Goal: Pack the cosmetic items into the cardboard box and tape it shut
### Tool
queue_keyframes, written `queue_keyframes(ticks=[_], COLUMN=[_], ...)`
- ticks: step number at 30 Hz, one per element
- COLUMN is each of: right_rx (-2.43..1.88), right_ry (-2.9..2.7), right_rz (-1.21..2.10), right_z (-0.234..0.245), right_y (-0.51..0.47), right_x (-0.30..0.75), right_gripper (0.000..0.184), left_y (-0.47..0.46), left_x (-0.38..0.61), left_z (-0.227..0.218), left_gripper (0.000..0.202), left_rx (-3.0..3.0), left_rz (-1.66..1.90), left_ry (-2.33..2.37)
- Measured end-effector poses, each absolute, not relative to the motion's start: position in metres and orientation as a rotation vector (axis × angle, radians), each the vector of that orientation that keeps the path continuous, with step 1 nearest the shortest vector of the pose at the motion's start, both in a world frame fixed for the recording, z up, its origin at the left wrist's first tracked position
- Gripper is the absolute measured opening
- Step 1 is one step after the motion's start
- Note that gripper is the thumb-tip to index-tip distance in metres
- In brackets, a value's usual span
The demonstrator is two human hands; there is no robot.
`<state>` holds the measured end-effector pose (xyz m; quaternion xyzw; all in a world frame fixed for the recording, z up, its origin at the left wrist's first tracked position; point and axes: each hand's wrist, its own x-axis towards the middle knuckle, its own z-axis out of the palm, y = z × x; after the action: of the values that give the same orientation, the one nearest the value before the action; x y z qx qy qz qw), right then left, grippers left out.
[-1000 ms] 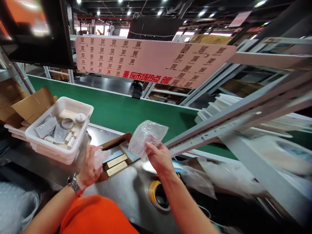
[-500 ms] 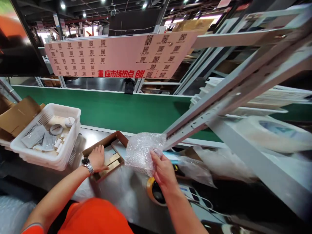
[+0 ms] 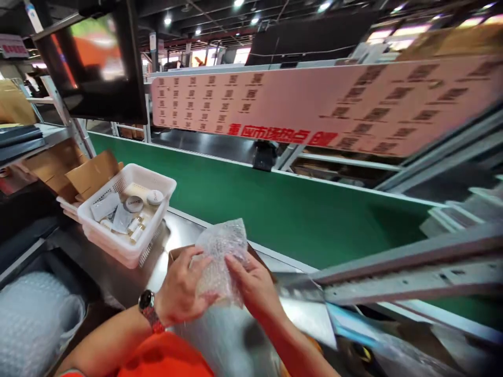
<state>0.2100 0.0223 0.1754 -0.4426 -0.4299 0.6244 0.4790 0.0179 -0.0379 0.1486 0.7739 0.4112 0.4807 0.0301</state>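
Both hands hold a crumpled sheet of clear bubble wrap above a steel worktable. My left hand, with a wristwatch on its wrist, grips the sheet's left side with curled fingers. My right hand pinches its right side. Behind the hands, a corner of a brown cardboard box shows; its contents are hidden by the hands and the wrap.
A white plastic basket with small jars and sachets stands at the left, flat cardboard behind it. A green conveyor belt runs across the back. A bubble wrap roll lies at lower left. A grey metal rack juts in at right.
My left hand left the box and took hold of the bubble wrap beside my right hand. The wrap moved left, over the box. The view swung left.
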Motion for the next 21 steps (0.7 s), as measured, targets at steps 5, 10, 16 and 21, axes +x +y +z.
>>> queue_keyframes(ticks=[5, 10, 16, 21], right_rx=[-0.993, -0.720, -0.800, -1.133], right_ry=[-1.483, -1.852, -2.391, -2.750], right_rz=[1.664, 1.886, 1.161, 0.745], right_z=[0.183, 0.209, 0.201, 0.162], right_y=[0.037, 0.081, 0.179, 0.245], right_x=[0.166, 0.122, -0.006, -0.105], right_gripper=[0.060, 0.063, 0.043, 0.073], left_y=[-0.048, -0.078, -0.104, -0.116], left_x=[-0.033, -0.108, -0.191, -0.224], left_z=[0.144, 0.140, 0.130, 0.126], left_gripper=[0.035, 0.039, 0.033, 0.026], left_rx=[2.188, 1.798, 1.283, 1.278], left_rz=[1.731, 1.903, 1.962, 1.886], left_ry=[1.408, 1.628, 1.932, 1.977])
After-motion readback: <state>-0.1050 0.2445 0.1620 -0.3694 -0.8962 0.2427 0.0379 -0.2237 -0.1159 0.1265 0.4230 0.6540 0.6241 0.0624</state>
